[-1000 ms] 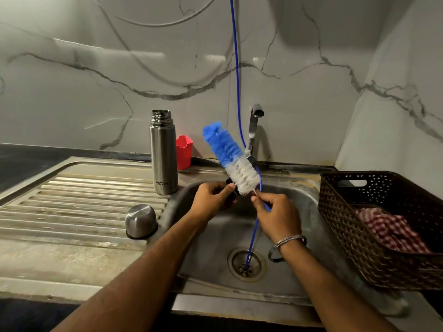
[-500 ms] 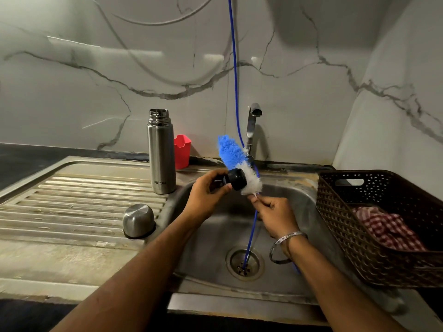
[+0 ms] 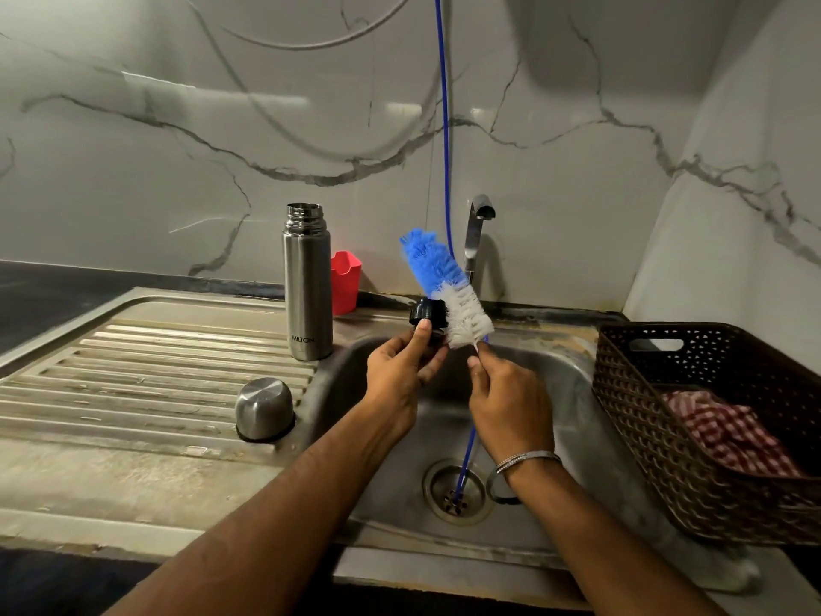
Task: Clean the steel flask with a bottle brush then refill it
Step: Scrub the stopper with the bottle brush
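Steel flask [image 3: 308, 286] — likely slick, rigid, best gripped mid-body — stands open while hands scrub: left hand [image 3: 402, 371] holds black stopper [image 3: 428, 317], right hand [image 3: 506, 404] pinches bottle brush [image 3: 446, 289].

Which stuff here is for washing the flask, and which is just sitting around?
For the job: steel flask, bottle brush, black stopper, steel cap, tap, sink.

Just lying about: red cup, brown basket, checked cloth.

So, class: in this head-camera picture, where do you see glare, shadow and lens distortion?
Head view: glare streaks lie across the marble wall; the tap casts a soft shadow on the wall beside it; the wide lens bends the sink rim and leans the steel flask; the bottle brush stays sharp.
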